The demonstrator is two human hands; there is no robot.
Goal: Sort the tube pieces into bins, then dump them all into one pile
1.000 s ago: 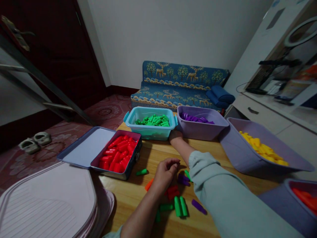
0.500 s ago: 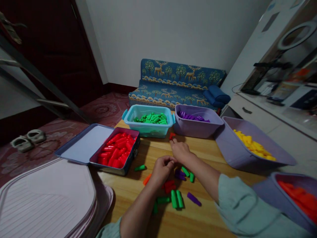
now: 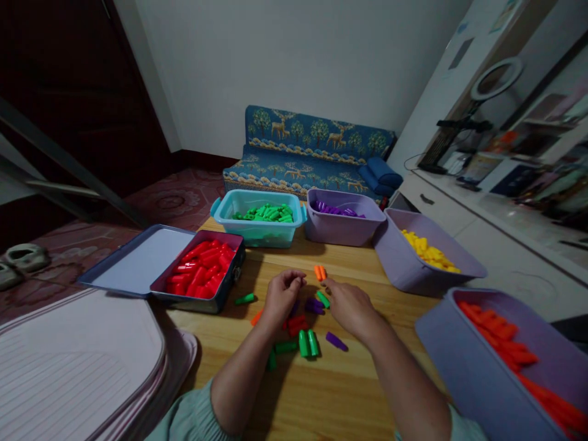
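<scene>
Two small orange tube-shaped plastic pieces (image 3: pixel 320 273) lie side by side on the wooden table. My right hand (image 3: pixel 351 306) is just beside them, index finger stretched out and its tip close to their near end; its other fingers are partly hidden. Opposite it, my left hand (image 3: pixel 282 297) is raised above the table with thumb and fingers pinched together; what they hold, if anything, is hidden. A green piece (image 3: pixel 323 299) and purple pieces (image 3: pixel 315 305) lie between the hands. Nearer to me are red-orange pieces (image 3: pixel 297 325), a green pair (image 3: pixel 308 343) and a single purple piece (image 3: pixel 337 341).
A metal box (image 3: pixel 236 269) of red pieces stands open at left. Behind are a turquoise tub (image 3: pixel 257 236) of green pieces and a lilac bin (image 3: pixel 344 231) of purple ones. Lilac bins with yellow (image 3: pixel 399 269) and orange pieces (image 3: pixel 452 343) stand at right.
My right hand has drawn back toward me, and two orange pieces now show beside its fingertip. My left hand has moved apart from the right. The view has shifted to the right.
</scene>
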